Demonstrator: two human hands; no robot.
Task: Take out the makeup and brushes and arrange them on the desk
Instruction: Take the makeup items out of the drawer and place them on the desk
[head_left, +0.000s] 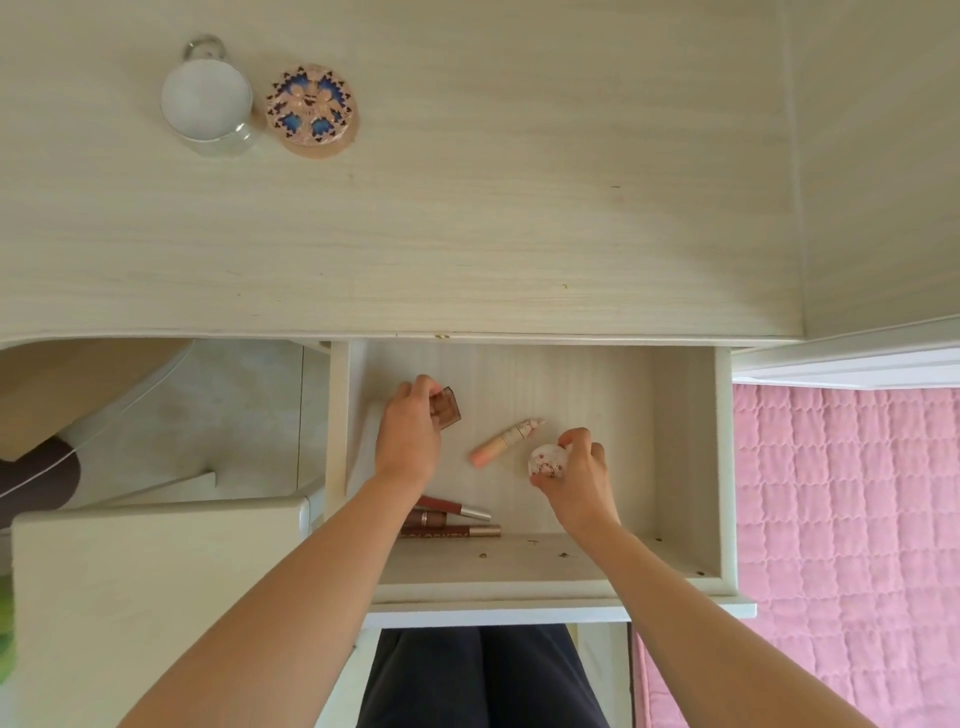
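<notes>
The drawer (724, 467) stands pulled out under the counter's (467, 208) near edge, both hands inside it. The left hand (408, 431), near the drawer's left wall, has its fingers (423, 387) curled round a small brown case (449, 413). The right hand (579, 475), toward the middle, grips a round compact (546, 461) between thumb and curled fingers. A peach tube (506, 441) lies slantwise on the drawer floor between the hands, touching neither. Three lip glosses (457, 519) lie together at the near left corner, partly under the left forearm. At the counter's far left stand a glass mug (207, 101) and, just beside it, a patterned disc (310, 106). A pink quilt (852, 519) lies to the right.
</notes>
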